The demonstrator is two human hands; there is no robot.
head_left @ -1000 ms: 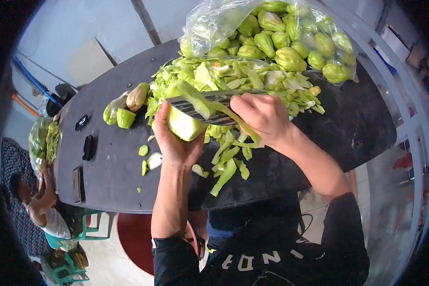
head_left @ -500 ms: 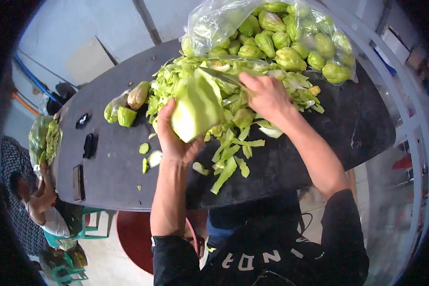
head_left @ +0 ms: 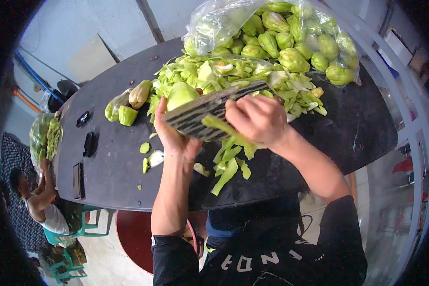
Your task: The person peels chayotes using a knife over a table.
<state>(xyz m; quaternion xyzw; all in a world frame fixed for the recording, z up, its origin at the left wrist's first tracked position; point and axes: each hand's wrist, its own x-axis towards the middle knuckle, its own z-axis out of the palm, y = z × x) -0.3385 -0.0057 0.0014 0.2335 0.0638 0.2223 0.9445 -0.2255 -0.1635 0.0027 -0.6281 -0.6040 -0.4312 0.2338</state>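
Observation:
My left hand [head_left: 175, 138] is wrapped around a partly peeled chayote [head_left: 181, 97], its pale green flesh showing above my fingers. In my right hand [head_left: 260, 119] is a knife [head_left: 209, 108] with a broad blade, streaked by motion, that crosses in front of the chayote and hides much of it. A strip of green peel [head_left: 221, 126] hangs at the near side of the blade, by my right fingers. Behind both hands lies a heap of chayote peelings [head_left: 195, 69], with more strips [head_left: 229, 167] trailing toward me on the dark table [head_left: 281, 176].
A clear plastic bag [head_left: 219, 26] of several whole chayotes [head_left: 293, 59] stands at the back right. Left of the heap are a few loose chayotes [head_left: 127, 114]. A phone-like dark object [head_left: 78, 181] lies near the left edge. Another person [head_left: 45, 205] sits beyond it, handling bagged greens [head_left: 43, 133].
The knife has come down from the chayote's upper right side to across its front, toward me. My right hand has moved down, with a peel strip now at the blade.

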